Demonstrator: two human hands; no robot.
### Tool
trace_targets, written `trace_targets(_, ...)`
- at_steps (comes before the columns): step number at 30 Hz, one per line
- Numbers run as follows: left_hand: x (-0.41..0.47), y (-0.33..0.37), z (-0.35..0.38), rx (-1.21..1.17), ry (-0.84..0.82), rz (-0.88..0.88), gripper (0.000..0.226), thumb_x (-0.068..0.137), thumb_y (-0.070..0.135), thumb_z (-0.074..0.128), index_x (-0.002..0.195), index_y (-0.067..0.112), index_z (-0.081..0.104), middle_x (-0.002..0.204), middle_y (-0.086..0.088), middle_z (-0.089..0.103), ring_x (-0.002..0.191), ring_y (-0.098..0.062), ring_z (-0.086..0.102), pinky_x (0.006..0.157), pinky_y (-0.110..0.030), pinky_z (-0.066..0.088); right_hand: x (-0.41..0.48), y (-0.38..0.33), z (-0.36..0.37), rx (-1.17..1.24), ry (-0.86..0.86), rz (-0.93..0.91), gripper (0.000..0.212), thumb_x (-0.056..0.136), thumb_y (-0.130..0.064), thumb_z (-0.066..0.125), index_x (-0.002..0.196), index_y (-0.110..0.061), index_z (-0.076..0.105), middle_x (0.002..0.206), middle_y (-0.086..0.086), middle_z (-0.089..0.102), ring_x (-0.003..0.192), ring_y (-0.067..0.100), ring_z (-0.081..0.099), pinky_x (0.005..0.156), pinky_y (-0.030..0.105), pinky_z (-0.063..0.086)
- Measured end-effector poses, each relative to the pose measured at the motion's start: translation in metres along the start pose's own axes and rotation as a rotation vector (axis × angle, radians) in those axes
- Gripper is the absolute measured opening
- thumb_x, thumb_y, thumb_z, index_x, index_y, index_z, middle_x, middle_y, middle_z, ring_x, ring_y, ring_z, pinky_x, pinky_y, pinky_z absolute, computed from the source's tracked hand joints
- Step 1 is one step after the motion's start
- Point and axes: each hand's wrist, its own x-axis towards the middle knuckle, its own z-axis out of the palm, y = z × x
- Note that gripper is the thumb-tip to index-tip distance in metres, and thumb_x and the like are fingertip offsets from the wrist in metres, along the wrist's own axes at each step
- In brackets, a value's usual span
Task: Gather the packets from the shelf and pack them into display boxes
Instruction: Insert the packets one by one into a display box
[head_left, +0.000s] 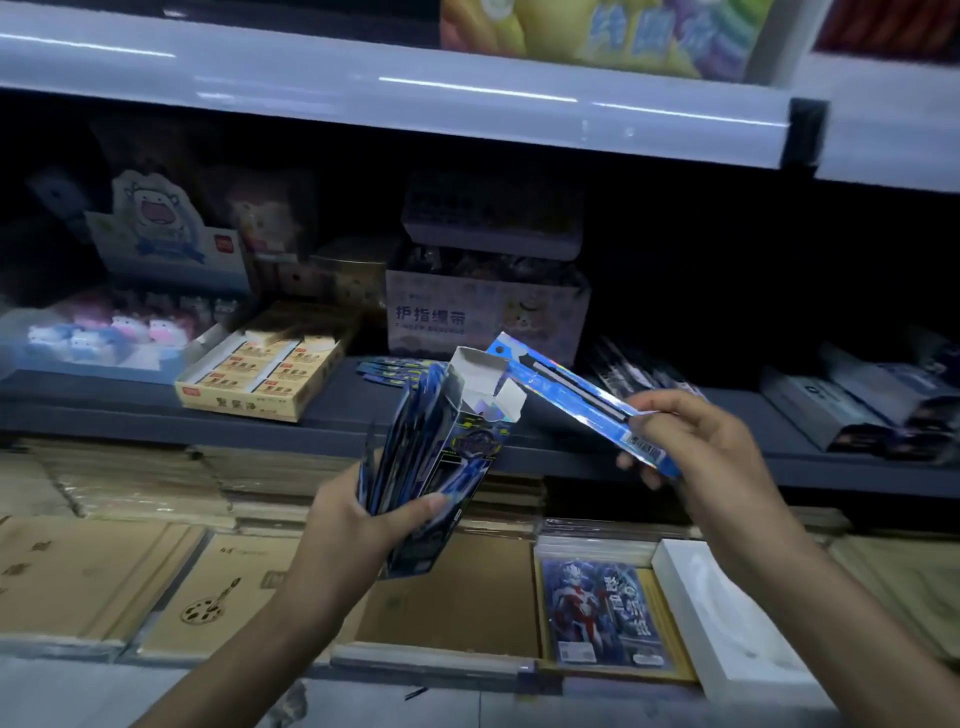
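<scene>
Head view: before the shelf (337, 415), the left hand (358, 525) grips an open-topped display box (457, 457) and a packet bundle (400, 447). The right hand (691, 441) pinches one blue packet (566, 387), its long axis slanting up-left with the far end just beside the box mouth.

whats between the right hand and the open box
Head view: only the blue packet the right hand pinches, its far end by the display box's open top.

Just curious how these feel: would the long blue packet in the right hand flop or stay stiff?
Probably fairly stiff: pinched at one end by the right hand, the blue packet juts out straight, no droop. Likely light: a mere pinch holds it. Its glossy film may be slippery.
</scene>
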Motion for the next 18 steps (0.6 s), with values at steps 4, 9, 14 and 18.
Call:
trace_targets(4,0.001,0.007,0.026,0.007,-0.049,0.014,0.022,0.077,0.017,0.088,0.096,0.019,0.076,0.088,0.008,0.08,0.081,-0.01,0.076,0.072,-0.032,0.062,-0.002,0.006,-0.028,0.24,-0.039,0.127,0.026,0.091,-0.008,0.068,0.116,-0.009,0.075,0.099,0.011,0.079,0.077,0.016,0.072,0.069,0.026,0.054)
trace_targets(9,0.003,0.012,0.057,0.004,-0.096,0.017,0.02,0.078,0.01,0.087,0.092,0.016,0.074,0.082,0.007,0.079,0.073,-0.009,0.075,0.054,-0.018,0.055,-0.005,0.021,-0.051,0.339,-0.069,0.199,0.039,0.082,-0.01,0.073,0.118,0.0,0.072,0.112,0.022,0.076,0.091,0.025,0.071,0.088,0.038,0.058)
trace_targets(14,-0.001,0.008,0.081,0.023,-0.164,0.008,0.018,0.077,0.01,0.087,0.09,0.014,0.075,0.077,0.007,0.078,0.066,-0.007,0.074,0.048,-0.015,0.051,-0.014,0.029,-0.07,0.251,-0.066,0.156,0.031,0.088,-0.001,0.07,0.119,-0.004,0.069,0.105,0.021,0.076,0.087,0.027,0.072,0.08,0.041,0.061)
trace_targets(18,-0.005,0.003,0.093,0.082,-0.212,0.019,0.022,0.075,0.016,0.088,0.093,0.02,0.077,0.082,0.01,0.079,0.073,-0.005,0.075,0.06,-0.019,0.055,-0.02,0.033,-0.079,0.191,-0.038,0.139,0.028,0.095,0.006,0.06,0.115,-0.012,0.068,0.091,0.014,0.075,0.08,0.023,0.068,0.075,0.038,0.055)
